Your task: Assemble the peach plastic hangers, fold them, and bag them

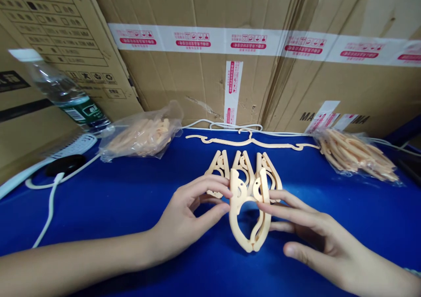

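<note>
A cream plastic folding hanger (234,222) stands folded in front of me, its two arms drawn up and meeting at the lower hinge. My left hand (194,213) holds its left arm at the edge with thumb and fingertips. On the other side, my right hand (309,227) has its fingers about the right arm, one fingertip lying across the front and the thumb held apart. Behind it lie three more folded hangers, a left one (225,163), a middle one (237,161) and a right one (274,174), partly covered by the front hanger and my fingers.
An unfolded hanger (226,142) lies farther back on the blue surface (131,213). Clear bags of hangers sit at left (138,137) and right (358,154). A water bottle (62,89), black round object (66,164) and white cable (49,213) are at left; cardboard boxes (184,82) stand behind.
</note>
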`<state>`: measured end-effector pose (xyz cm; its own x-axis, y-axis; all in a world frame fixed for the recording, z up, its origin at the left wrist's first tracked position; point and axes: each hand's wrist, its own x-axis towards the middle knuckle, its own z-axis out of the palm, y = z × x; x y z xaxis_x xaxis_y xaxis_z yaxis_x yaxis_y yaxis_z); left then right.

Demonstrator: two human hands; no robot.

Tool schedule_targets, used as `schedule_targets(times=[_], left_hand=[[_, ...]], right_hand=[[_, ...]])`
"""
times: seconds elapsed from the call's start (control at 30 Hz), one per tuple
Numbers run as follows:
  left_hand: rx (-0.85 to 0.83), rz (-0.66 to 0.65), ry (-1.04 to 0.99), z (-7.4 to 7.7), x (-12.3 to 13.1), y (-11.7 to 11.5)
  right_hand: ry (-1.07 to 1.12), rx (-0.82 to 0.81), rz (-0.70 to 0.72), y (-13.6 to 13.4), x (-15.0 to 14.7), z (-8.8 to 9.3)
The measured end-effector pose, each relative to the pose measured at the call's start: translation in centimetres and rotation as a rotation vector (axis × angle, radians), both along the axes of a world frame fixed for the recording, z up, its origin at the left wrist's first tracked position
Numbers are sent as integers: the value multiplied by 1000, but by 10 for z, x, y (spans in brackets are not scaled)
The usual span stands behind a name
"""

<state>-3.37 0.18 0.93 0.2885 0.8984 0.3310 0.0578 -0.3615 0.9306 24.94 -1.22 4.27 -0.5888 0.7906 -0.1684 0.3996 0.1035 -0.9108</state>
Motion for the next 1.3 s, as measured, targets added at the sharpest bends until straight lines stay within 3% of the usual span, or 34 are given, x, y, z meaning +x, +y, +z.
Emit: schedule_targets(times=[0.23, 0.4, 0.63, 0.93, 1.17, 1.3], left_hand=[[58, -167, 50, 3, -2, -4], [-48, -298, -10, -1, 0, -5], [-174, -332, -146, -7, 1, -6], [166, -444, 238, 3, -9, -7], [133, -255, 212, -4, -10, -11], [145, -233, 160, -8, -9, -13]], right_hand=[[-17, 47, -32, 4, 2, -3], [-22, 49, -5, 1, 1, -1], [100, 41, -69, 2, 3, 0], [87, -156, 67, 1, 6, 3], [147, -108, -40, 5, 5, 3], [123, -84, -33, 5, 5, 3]])
